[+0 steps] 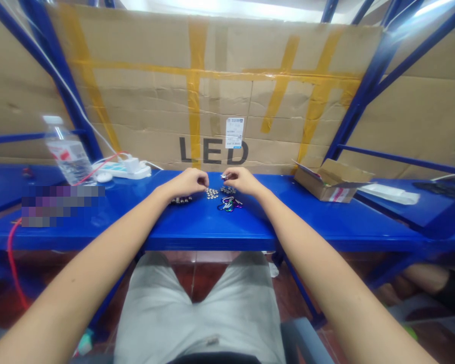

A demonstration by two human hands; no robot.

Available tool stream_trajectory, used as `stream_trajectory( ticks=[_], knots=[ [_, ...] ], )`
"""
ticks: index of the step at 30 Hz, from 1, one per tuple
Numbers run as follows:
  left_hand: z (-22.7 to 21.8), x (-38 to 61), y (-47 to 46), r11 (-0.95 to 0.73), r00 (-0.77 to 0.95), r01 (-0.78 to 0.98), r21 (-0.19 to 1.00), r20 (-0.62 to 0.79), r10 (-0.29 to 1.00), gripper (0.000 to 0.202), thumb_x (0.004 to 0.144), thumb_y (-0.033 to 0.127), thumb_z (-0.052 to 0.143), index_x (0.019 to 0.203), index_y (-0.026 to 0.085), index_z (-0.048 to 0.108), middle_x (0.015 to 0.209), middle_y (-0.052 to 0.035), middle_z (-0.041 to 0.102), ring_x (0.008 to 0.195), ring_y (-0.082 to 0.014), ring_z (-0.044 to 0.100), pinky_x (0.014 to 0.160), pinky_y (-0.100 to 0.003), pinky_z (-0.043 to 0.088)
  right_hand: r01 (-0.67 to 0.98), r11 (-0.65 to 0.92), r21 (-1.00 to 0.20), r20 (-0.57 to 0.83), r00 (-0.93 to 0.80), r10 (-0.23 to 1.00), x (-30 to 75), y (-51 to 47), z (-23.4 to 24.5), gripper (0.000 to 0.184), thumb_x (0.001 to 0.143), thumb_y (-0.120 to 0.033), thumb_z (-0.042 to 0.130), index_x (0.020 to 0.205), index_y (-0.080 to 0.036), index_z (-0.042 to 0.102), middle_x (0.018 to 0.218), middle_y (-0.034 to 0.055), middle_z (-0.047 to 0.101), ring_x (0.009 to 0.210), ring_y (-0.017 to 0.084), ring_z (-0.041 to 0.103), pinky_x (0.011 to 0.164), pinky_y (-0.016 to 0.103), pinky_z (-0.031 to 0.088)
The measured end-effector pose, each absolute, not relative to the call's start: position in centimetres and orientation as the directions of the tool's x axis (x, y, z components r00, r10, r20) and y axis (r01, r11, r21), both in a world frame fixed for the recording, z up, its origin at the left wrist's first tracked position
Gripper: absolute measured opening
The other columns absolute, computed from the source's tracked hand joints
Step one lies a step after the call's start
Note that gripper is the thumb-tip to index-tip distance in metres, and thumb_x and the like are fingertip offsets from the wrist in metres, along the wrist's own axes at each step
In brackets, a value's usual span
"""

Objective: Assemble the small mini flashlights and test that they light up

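My left hand (191, 181) is closed, its fingertips pressed together just above a group of small round silver metal pieces (212, 193). Whether anything is between those fingertips is too small to see. My right hand (241, 179) pinches a small shiny silver metal piece (223, 177) between thumb and finger. Below it lies a group of darker round metal pieces (228, 190). Nearer to me sits a small pile of multicoloured metallic hooks or clips (229, 204). More dark metal pieces (182, 200) form a row under my left wrist, partly hidden.
An open cardboard box (329, 182) stands at the right on the blue table (212, 230). A water bottle (68, 154) and a white power strip (127, 169) are at the left. A large cardboard sheet (151, 111) rises behind; blue metal posts (358, 98) flank it.
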State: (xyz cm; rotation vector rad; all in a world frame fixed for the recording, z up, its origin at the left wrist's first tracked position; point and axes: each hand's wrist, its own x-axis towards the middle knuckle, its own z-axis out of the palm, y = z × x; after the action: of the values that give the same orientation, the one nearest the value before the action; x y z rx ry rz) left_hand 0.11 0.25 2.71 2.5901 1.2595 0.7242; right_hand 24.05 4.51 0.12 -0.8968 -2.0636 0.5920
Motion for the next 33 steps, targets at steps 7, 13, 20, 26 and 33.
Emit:
stream_trajectory(
  ticks=[7,13,20,26,33],
  knots=[
    [2.2,2.5,-0.4,-0.798,0.422,0.552,0.242,0.744,0.518,0.011,0.083,0.018,0.068,0.094,0.017,0.068,0.087,-0.0037,0.071,0.079,-0.0153,0.061,0.075,-0.028,0.048,0.412,0.675,-0.612,0.469,-0.498,0.73,23.7,3.9,0.3,0.018,0.076,-0.015,0.066,0.093,-0.015,0.073,0.081,0.0032,0.072,0.078,0.017,0.064,0.076,0.031,0.049],
    [2.1,3.0,-0.7,-0.814,0.45,0.547,0.197,0.751,0.484,0.009,0.085,0.015,0.066,0.093,0.017,0.067,0.086,-0.0031,0.071,0.079,-0.0152,0.062,0.075,-0.028,0.049,0.422,0.7,-0.576,0.471,-0.529,0.706,23.2,3.4,0.4,0.017,0.079,-0.015,0.064,0.093,-0.015,0.073,0.085,0.0042,0.073,0.079,0.018,0.064,0.076,0.031,0.048],
    [2.1,2.9,-0.6,-0.812,0.472,0.549,0.199,0.728,0.498,0.01,0.084,0.014,0.067,0.093,0.017,0.066,0.087,-0.0031,0.071,0.081,-0.0158,0.063,0.076,-0.028,0.049,0.409,0.698,-0.588,0.479,-0.518,0.708,23.2,3.4,0.5,0.018,0.078,-0.013,0.064,0.093,-0.014,0.074,0.086,0.006,0.074,0.083,0.019,0.067,0.077,0.031,0.049],
    [1.8,3.1,-0.3,-0.727,0.338,0.578,0.37,0.703,0.626,0.017,0.08,0.022,0.073,0.096,0.017,0.069,0.09,-0.0045,0.073,0.083,-0.0177,0.064,0.078,-0.031,0.05,0.361,0.695,-0.622,0.497,-0.504,0.706,23.0,3.2,0.5,0.023,0.078,-0.02,0.068,0.099,-0.015,0.078,0.088,0.005,0.077,0.083,0.019,0.067,0.078,0.031,0.051],
    [1.4,3.2,0.6,-0.629,0.198,0.442,0.64,0.614,0.764,0.013,0.08,0.029,0.072,0.083,0.016,0.072,0.087,-0.0065,0.075,0.087,-0.0211,0.068,0.085,-0.036,0.052,0.424,0.668,-0.611,0.472,-0.482,0.738,22.8,2.5,1.3,0.023,0.08,-0.024,0.072,0.099,-0.016,0.082,0.093,0.005,0.08,0.086,0.022,0.07,0.081,0.032,0.052]
  ],
)
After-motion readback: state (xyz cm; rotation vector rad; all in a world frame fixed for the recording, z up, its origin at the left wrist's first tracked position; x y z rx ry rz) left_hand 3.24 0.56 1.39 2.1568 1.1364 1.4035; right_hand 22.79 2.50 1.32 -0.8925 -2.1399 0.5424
